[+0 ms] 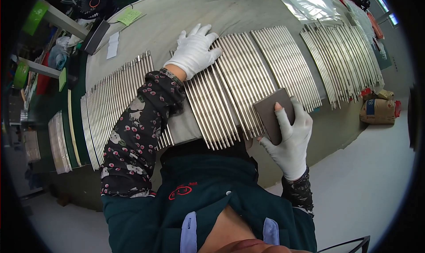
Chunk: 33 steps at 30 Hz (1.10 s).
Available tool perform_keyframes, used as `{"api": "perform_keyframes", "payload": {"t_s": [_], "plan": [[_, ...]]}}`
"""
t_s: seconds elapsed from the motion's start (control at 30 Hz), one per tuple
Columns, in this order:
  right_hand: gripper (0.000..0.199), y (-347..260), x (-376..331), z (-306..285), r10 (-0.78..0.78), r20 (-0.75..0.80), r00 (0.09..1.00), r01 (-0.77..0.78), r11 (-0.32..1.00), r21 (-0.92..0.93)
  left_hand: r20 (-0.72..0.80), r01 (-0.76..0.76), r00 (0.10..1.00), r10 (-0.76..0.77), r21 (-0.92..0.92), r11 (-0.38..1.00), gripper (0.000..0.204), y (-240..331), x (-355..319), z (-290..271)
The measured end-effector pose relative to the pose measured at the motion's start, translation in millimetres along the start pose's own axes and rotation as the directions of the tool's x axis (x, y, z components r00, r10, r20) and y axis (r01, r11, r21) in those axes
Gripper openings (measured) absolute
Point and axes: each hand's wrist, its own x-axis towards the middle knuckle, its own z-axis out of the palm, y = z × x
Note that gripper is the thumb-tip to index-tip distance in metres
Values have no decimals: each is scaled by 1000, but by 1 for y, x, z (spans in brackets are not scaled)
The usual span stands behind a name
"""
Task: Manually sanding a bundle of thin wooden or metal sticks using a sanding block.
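A: Head view: which step are we watching?

B: Block-on-rods handling, I'm judging. Metal rods are lying side by side in rows across the grey tabletop. White-gloved left hand is resting palm-down over the far ends of a middle row, fingers spread. Can't tell if it's pressing.

A: Right side?

B: Right hand, also gloved, is gripping a grey-brown block over the near ends, right of middle. Can't tell if block and rods are touching.

A: Next move calls for?

B: My read: left steadying the row, right keeping the block controlled, so no rods are rolling out of line.

A: Writing?

B: Red emblem is showing on the dark green top; brown sack is carrying blue print. Not copying either. Yellow-green note: too small to read.
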Motion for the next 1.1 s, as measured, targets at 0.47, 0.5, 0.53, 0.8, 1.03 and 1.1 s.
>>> {"api": "perform_keyframes", "payload": {"t_s": [0.47, 0.5, 0.53, 0.8, 1.03, 1.1], "plan": [[105, -1, -8, 16, -50, -120, 991, 42, 997, -67, -135, -59, 991, 23, -266, 962, 41, -19, 8, 7], [107, -1, -9, 17, -57, -133, 989, 47, 996, -81, -170, -59, 985, -4, -362, 930, 39, -20, 9, 9], [107, 0, -9, 18, -58, -136, 989, 47, 996, -81, -202, -62, 979, -35, -455, 888, 36, -20, 10, 10], [106, 5, -10, 25, -59, -205, 977, 46, 997, -66, 122, 187, 950, -288, -959, 212, 52, 31, -12, -16], [78, -2, 5, 8, 22, -210, 977, 3, 993, 116, 138, 175, 944, -298, -979, 100, 26, 36, -16, -18], [71, -16, 15, 9, 20, -181, 983, 4, 991, 135, 88, 123, 958, -275, -986, 112, 25, 38, -17, -19]]}}
